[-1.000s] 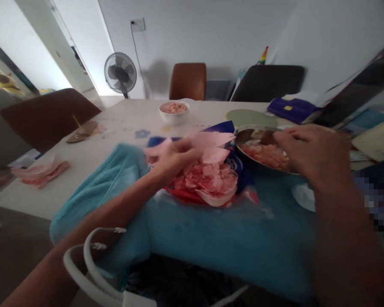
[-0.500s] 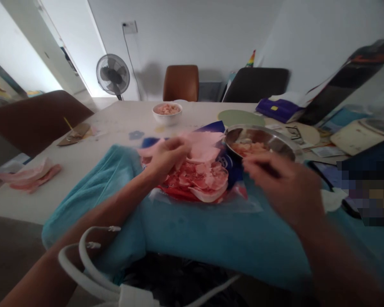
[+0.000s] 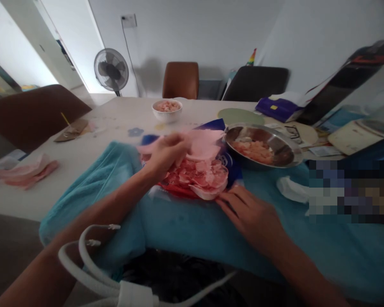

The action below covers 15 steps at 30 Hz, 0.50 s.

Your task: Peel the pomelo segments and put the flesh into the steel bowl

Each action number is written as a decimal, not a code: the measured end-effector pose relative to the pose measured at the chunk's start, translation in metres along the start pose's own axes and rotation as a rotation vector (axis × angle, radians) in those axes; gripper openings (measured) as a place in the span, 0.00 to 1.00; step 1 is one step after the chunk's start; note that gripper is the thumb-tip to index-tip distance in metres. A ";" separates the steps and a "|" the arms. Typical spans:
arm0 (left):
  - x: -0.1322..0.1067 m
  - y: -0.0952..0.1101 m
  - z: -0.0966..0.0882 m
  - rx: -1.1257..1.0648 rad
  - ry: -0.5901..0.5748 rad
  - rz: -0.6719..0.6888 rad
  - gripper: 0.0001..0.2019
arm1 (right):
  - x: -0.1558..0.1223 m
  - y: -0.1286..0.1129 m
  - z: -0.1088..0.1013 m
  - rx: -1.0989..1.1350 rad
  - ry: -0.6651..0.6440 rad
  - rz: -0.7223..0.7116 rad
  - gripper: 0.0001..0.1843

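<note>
A heap of pink scraps (image 3: 192, 175), which looks like pomelo peel and membrane, lies on a blue and red plastic bag (image 3: 235, 170). Broad pale pink rind (image 3: 205, 143) rests at the back of the heap. My left hand (image 3: 171, 151) is closed over the heap's left side, thumb and fingers pinched together; what they hold is hidden. Fingers extended and a little apart, my right hand (image 3: 252, 215) reaches the front right edge of the heap, its fingertips beside a curved rind piece. A steel bowl (image 3: 288, 157) holding pale pink flesh pieces stands behind the right hand.
A white bowl (image 3: 167, 116) of pink pieces stands farther back. A teal towel (image 3: 185, 226) covers the front table edge. Pink rind (image 3: 25, 170) lies at left, a crumpled white tissue (image 3: 292, 189) at right. White cables (image 3: 92, 273) hang in front.
My right hand has moved from the steel bowl's front edge down and left to the heap's front right edge. The left hand stays over the heap, fingers still pinched.
</note>
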State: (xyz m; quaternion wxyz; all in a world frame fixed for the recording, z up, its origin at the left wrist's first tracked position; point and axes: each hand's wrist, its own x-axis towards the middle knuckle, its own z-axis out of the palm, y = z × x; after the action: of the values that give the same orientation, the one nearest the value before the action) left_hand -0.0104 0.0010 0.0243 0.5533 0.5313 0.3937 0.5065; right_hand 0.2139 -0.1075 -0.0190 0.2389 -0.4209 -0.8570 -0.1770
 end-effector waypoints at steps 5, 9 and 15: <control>0.000 0.000 -0.001 -0.001 -0.001 -0.018 0.04 | -0.001 0.006 -0.011 0.322 -0.020 0.201 0.12; 0.001 -0.001 -0.002 0.015 -0.014 -0.018 0.05 | 0.001 0.004 -0.025 0.649 -0.081 0.579 0.08; -0.002 -0.004 -0.002 -0.013 -0.120 -0.022 0.05 | 0.008 0.049 -0.051 0.550 0.241 0.852 0.04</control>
State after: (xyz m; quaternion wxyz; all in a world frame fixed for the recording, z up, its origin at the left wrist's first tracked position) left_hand -0.0115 0.0001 0.0199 0.5851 0.5526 0.3624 0.4701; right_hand 0.2627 -0.0994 0.0325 0.4885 -0.6308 -0.5908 0.1202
